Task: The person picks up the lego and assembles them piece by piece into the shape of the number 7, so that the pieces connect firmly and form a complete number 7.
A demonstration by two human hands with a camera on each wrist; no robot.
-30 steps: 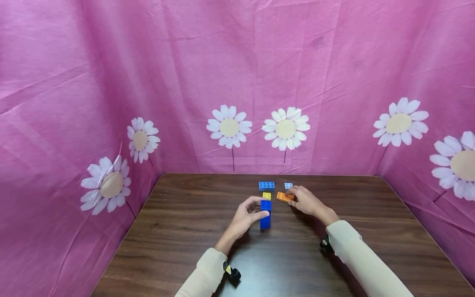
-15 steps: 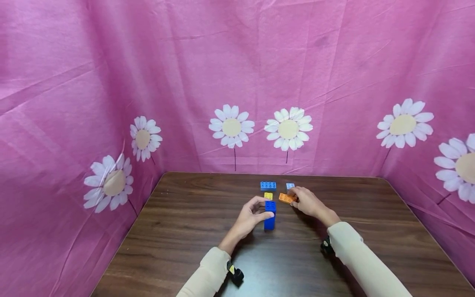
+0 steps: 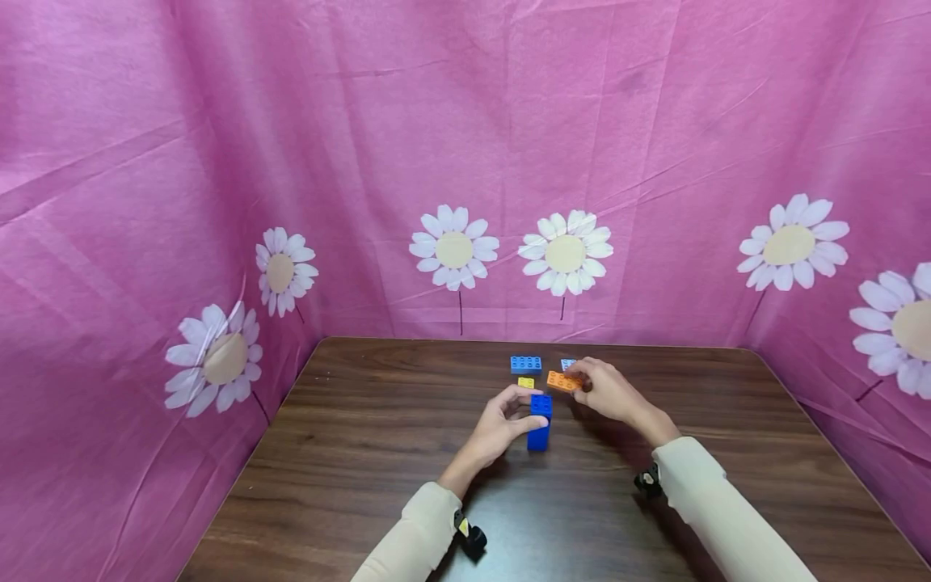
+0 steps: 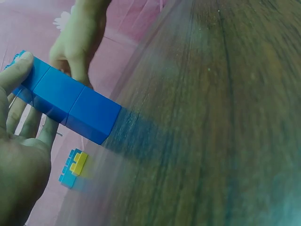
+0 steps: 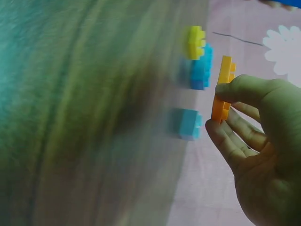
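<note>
In the head view, my left hand [image 3: 494,428] grips an upright tower of dark blue toy bricks [image 3: 538,437], thumb on the near side and fingers behind. Its joined bricks [image 4: 60,90] show their seams in the left wrist view. My right hand [image 3: 612,393] pinches a thin orange toy brick [image 3: 562,381] by its right end, studs up. From the right wrist, that orange brick [image 5: 225,70] appears between thumb and fingertips, raised off the table. The tower stands just in front and to the left of the orange brick.
Behind the tower lies a small yellow brick [image 3: 526,381], and beyond it a longer blue brick [image 3: 525,365]. A small light blue brick [image 3: 567,364] sits partly hidden behind my right hand. The brown wooden table [image 3: 349,453] ends at a pink flowered curtain [image 3: 378,162].
My left hand has slid the blue tower a little to the right. The orange brick, lying on the table before, has been lifted by my right hand.
</note>
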